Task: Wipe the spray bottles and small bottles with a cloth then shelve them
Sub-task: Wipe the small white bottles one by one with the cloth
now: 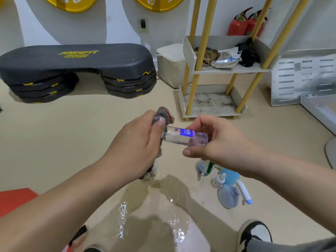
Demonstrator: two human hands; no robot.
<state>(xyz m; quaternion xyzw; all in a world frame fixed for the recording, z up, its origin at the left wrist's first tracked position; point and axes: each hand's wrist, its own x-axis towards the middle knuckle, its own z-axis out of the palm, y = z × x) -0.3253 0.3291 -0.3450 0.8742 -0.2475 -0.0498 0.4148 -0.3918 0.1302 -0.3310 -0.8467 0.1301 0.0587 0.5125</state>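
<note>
Above the floor, right hand (214, 139) pinches small bottle (185, 137); left hand (138, 142) presses cloth (164, 115) against it.

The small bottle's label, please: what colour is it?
Blue with white print, on the small bottle in the right hand; head view.

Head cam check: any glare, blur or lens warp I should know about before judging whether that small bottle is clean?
Head view: bright glare streaks on the glossy beige floor below the hands; wide-angle warp bends the yellow-legged shelf rack outward; the small clear bottle with the blue label, held sideways between the right hand and the left hand with the grey cloth, is reasonably sharp, its label overexposed; frame edges look soft.
</note>
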